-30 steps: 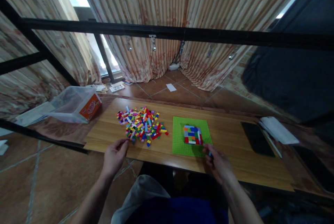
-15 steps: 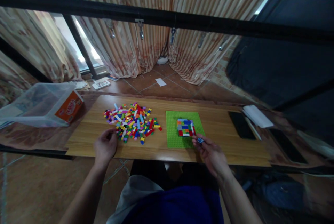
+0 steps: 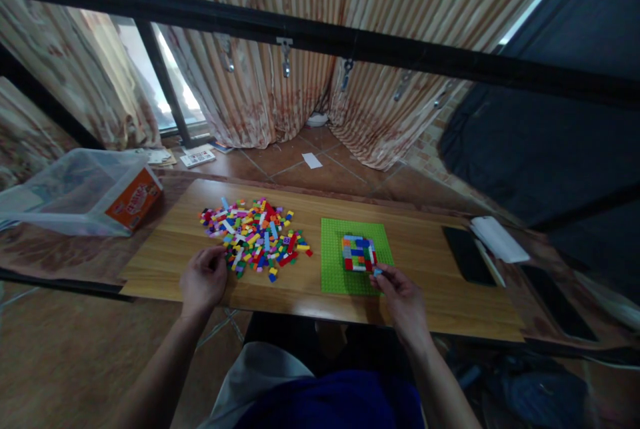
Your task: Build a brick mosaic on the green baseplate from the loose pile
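Between the thumb and fingers of my right hand (image 3: 400,292) is a small light blue brick (image 3: 377,272), held at the near right corner of a multicoloured brick build (image 3: 358,252). That build sits on a green studded baseplate (image 3: 333,276). Whether the held brick touches the build, I cannot tell. My left hand (image 3: 204,280) rests on the table at the near left edge of a loose pile of toy bricks (image 3: 260,236). Its fingers are curled together, and anything inside them is hidden.
A clear plastic bin (image 3: 85,182) with an orange label stands left of the wooden table (image 3: 300,296). At the right lie a black phone-like slab (image 3: 467,256) and a white folded item (image 3: 500,239). A black metal bar (image 3: 320,42) crosses above the far side.
My right hand has brought the light blue brick up to the build's near right corner. My left hand stays by the pile with its fingers more curled. The camera view has shifted.
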Available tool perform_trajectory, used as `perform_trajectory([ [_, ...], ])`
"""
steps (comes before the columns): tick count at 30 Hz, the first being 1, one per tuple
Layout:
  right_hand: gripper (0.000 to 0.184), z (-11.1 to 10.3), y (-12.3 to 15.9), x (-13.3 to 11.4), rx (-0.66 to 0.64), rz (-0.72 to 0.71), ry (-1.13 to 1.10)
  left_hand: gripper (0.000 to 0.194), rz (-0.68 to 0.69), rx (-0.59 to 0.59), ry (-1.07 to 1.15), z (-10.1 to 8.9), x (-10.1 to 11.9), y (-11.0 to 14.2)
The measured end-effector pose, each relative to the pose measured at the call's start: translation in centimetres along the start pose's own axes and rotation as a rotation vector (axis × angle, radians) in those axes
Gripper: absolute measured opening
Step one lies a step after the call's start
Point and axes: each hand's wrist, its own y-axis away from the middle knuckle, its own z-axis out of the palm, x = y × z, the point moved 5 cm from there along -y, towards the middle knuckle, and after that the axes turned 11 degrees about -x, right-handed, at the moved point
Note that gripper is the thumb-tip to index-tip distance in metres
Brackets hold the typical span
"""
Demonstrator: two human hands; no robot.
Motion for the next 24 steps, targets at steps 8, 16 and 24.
perform_trajectory([
  [8,0.047,-0.2,-1.9,-1.7,0.021,-0.066,0.317,0.028,0.005,0.015,-0.015,0.2,-0.2,-0.2],
  [16,0.036,2.5,-4.2,-2.5,0.114,-0.152,0.767,0.027,0.023,0.022,-0.025,0.3,-0.2,-0.2],
  [24,0.035,3.1,-4.5,-2.2,0.113,-0.284,0.947,0.028,0.055,0.029,-0.036,0.3,-0.3,-0.1],
])
